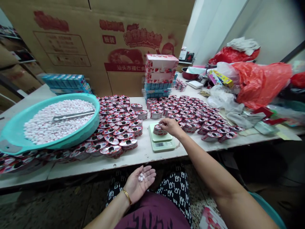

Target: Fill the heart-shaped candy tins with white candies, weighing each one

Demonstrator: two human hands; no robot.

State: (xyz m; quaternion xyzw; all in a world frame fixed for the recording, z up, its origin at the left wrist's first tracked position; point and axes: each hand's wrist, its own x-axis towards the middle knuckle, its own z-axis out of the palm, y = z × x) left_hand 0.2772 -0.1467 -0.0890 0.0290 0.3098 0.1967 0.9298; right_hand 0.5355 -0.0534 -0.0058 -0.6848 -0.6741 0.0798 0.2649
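My left hand is palm up above my lap, its fingers stretched out, and holds several small white candies in the palm. On a pale green digital scale stands a small oval red-and-white container. My right hand has its thumb and fingers pinched at that container's right upper edge, and they partly hide its top. Rows of similar oval containers, with dark round openings on top, stand right behind the scale. More of these containers are packed to its left.
A turquoise basin full of white candies, with a metal tool on them, rests at left over containers. Behind are stacked boxes and a big cardboard carton. Red plastic bags crowd the right. The table's front edge runs before me.
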